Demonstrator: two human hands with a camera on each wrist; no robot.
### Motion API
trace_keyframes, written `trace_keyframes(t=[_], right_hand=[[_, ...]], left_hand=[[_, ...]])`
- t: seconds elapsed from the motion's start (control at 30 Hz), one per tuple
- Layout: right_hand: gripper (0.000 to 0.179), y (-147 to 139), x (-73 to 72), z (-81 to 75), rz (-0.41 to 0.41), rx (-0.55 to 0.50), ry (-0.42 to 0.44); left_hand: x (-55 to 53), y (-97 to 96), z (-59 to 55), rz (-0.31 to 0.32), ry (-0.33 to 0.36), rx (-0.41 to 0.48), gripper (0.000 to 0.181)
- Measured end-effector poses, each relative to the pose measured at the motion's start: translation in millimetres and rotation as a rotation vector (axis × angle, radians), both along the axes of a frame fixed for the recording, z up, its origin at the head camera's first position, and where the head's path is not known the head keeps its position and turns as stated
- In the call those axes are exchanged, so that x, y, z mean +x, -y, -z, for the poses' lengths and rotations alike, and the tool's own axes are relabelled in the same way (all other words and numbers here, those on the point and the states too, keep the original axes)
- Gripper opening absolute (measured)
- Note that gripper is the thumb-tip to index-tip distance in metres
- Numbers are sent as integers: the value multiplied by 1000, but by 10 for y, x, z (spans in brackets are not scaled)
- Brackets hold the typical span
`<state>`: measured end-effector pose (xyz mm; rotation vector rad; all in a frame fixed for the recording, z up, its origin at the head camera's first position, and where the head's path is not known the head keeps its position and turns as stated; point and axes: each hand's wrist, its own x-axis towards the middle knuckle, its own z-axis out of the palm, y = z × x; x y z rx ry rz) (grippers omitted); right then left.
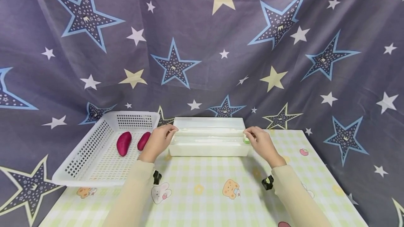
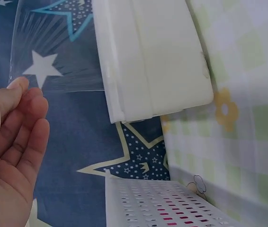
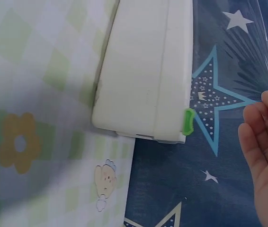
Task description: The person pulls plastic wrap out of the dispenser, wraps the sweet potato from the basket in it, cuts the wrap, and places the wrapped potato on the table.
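A white cling film dispenser [image 1: 208, 150] lies lengthwise on the table by the curtain, its long lid tipped back. Clear cling film [image 2: 70, 56] stretches out from it, creased toward the corners that are held. My left hand [image 1: 160, 138] pinches one corner between thumb and fingertips, at the dispenser's left end. At the other end, my right hand [image 1: 260, 143] pinches the opposite corner the same way. Both wrist views show the film drawn taut beyond the dispenser's edge. A small green slider [image 3: 188, 121] sits at the dispenser's right end.
Left of the dispenser stands a white perforated plastic basket [image 1: 91, 181]. It holds a dark pink sweet potato [image 1: 124, 143] and a smaller one [image 1: 143, 141]. A checked green-and-white tablecloth [image 1: 202, 202] covers the table. Behind hangs a dark curtain [image 1: 202, 27] with stars.
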<state>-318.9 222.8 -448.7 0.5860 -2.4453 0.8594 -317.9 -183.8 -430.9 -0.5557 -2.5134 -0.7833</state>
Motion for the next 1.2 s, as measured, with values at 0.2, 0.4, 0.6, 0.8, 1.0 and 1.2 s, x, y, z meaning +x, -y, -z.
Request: trace_keyframes(t=[0.2, 0.4, 0.6, 0.8, 1.0, 1.2], right_hand=[[12, -12, 24, -81, -9, -13, -29], [14, -13, 51, -160, -17, -34, -66], [10, -13, 87, -247, -26, -42, -120], [6, -9, 130, -353, -39, -48, -200], [7, -15, 156, -438, -26, -49, -227], [7, -24, 189, -497, -31, -44, -244]], left_hand=[[58, -22, -72, 12, -57, 39, 9], [84, -22, -157, 33, -104, 63, 11], [121, -8, -233, 44, -109, 84, 12], [160, -2, -325, 42, -148, 80, 12], [194, 3, -421, 41, -176, 84, 12], [253, 11, -513, 47, -177, 73, 12]])
